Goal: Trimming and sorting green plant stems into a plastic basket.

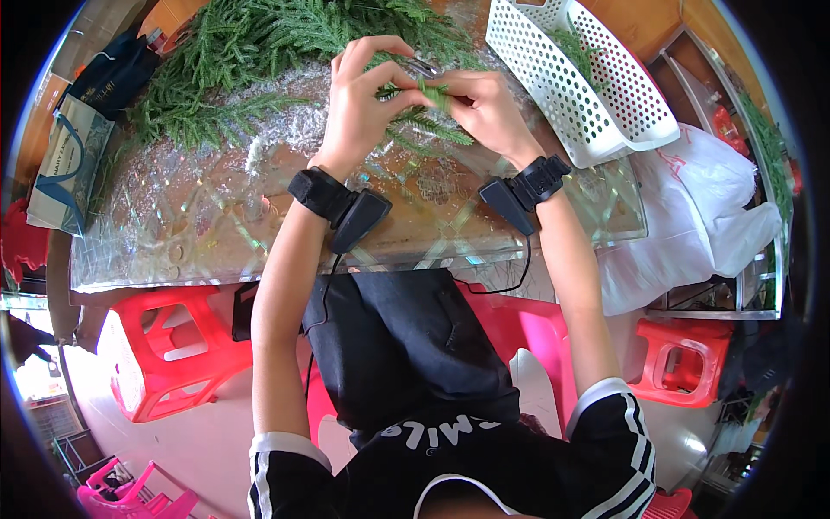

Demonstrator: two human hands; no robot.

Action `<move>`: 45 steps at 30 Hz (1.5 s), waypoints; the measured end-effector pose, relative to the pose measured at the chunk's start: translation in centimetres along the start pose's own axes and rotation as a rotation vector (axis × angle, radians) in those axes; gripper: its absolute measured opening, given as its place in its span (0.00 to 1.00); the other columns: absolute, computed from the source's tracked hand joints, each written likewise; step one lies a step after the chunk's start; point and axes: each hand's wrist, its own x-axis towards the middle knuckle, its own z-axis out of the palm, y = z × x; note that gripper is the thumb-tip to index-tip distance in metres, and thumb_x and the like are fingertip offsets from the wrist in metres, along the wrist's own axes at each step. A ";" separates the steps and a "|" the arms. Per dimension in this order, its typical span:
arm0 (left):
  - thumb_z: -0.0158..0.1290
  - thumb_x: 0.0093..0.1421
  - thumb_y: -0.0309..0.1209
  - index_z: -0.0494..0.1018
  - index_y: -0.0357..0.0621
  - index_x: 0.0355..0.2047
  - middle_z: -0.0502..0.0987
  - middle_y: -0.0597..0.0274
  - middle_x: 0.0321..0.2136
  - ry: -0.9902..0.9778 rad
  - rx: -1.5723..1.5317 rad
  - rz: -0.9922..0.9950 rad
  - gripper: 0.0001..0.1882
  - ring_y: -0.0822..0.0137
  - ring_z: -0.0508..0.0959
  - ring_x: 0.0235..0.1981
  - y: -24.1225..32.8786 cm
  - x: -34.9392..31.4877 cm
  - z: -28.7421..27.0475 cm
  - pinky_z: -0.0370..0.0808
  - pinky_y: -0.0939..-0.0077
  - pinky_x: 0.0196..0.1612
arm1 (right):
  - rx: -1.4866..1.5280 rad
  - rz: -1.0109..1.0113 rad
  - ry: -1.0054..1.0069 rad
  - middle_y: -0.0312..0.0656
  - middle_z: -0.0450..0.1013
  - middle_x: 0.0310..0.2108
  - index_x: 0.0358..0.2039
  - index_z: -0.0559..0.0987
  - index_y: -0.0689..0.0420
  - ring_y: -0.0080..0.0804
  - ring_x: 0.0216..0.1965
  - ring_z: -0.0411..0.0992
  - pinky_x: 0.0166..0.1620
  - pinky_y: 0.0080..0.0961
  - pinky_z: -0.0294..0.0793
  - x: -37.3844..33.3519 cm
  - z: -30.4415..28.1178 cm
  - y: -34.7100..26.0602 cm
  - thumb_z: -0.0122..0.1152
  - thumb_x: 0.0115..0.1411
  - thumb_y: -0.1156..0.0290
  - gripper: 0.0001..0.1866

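Over the table, both hands meet at a small green artificial pine sprig (437, 97). My left hand (359, 104) is closed, thumb and forefinger pinching the sprig from the left. My right hand (491, 108) pinches it from the other side, fingertips nearly touching the left ones. Just beyond the fingertips shows a small metallic piece (424, 67); its kind, and whether a hand holds it, I cannot make out. Below the hands, another green sprig (432, 130) sticks out toward the right hand. A big heap of artificial pine branches (251, 52) lies beyond my left hand.
A white perforated plastic basket (596, 95) with some greenery stands at the far right, beside a white plastic bag (692, 216). White flakes (277, 138) litter the glass-topped table (216, 233). Paper bag (71, 164) at left; red stools (173, 346) below the near edge.
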 end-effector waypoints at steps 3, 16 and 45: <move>0.63 0.42 0.32 0.74 0.41 0.20 0.70 0.65 0.39 0.046 -0.092 -0.167 0.10 0.63 0.70 0.41 0.1 0.2 0.5 0.62 0.67 0.48 | -0.030 -0.015 0.046 0.41 0.73 0.26 0.32 0.79 0.62 0.30 0.24 0.71 0.28 0.22 0.68 0.1 0.3 -0.4 0.57 0.49 0.82 0.08; 0.57 0.54 0.37 0.75 0.33 0.23 0.68 0.63 0.39 -0.070 -0.589 -0.787 0.15 0.71 0.67 0.40 -0.8 -0.2 1.6 0.62 0.78 0.44 | -0.494 -0.332 0.136 0.41 0.70 0.26 0.32 0.77 0.64 0.36 0.29 0.70 0.32 0.27 0.73 0.0 0.7 -1.2 0.57 0.42 0.85 0.14; 0.53 0.54 0.30 0.75 0.35 0.29 0.62 0.47 0.50 0.104 0.031 0.262 0.09 0.50 0.63 0.50 -2.0 -0.5 2.2 0.60 0.58 0.51 | -0.428 -0.096 0.305 0.37 0.69 0.23 0.31 0.74 0.60 0.26 0.20 0.66 0.25 0.20 0.64 0.5 1.3 0.0 0.61 0.47 0.69 0.12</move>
